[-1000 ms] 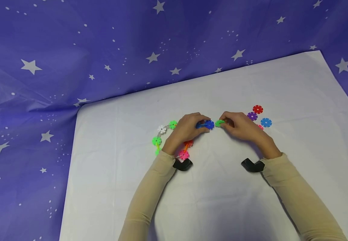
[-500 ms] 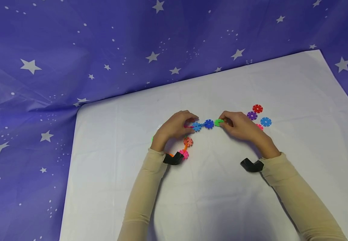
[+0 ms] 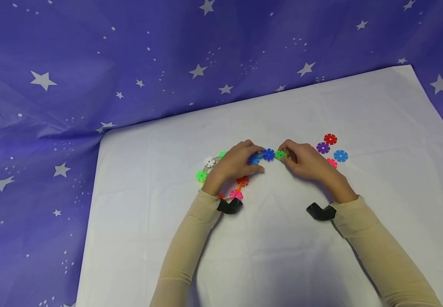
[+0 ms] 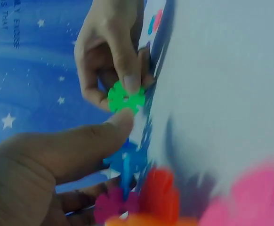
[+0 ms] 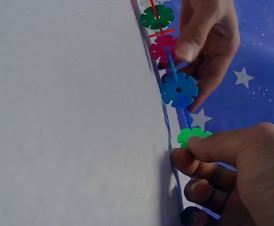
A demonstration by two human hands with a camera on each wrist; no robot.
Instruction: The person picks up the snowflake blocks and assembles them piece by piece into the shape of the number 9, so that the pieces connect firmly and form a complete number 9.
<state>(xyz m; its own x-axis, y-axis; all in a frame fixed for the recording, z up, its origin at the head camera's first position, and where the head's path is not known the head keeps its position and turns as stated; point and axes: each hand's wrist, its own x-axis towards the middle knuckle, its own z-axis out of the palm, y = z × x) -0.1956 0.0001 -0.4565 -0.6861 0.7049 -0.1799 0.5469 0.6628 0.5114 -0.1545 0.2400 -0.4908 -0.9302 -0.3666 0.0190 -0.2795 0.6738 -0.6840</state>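
Observation:
My right hand [image 3: 302,160] pinches a green notched snowflake disc [image 3: 280,155] between thumb and index finger. Its left edge meets a dark blue disc [image 3: 268,154], which ends a chain of interlocked discs. My left hand [image 3: 236,161] reaches over this chain, thumb and index finger spread apart around a light blue disc [image 3: 253,160]. Part of the chain is hidden beneath that hand. A pink disc [image 5: 164,48] and a dark green disc [image 5: 157,17] follow along the chain in the right wrist view.
Loose red [image 3: 330,139], purple [image 3: 323,148], light blue [image 3: 340,156] and pink discs [image 3: 332,163] lie beyond my right hand. The chain curves left past a white disc [image 3: 209,161] and a green disc [image 3: 201,175]. A starry purple cloth [image 3: 160,51] hangs behind the white table [image 3: 282,256].
My left hand drew back left along the chain, then came right again with thumb and index finger wider apart. The dark blue disc now meets the green one, which the right hand keeps pinching.

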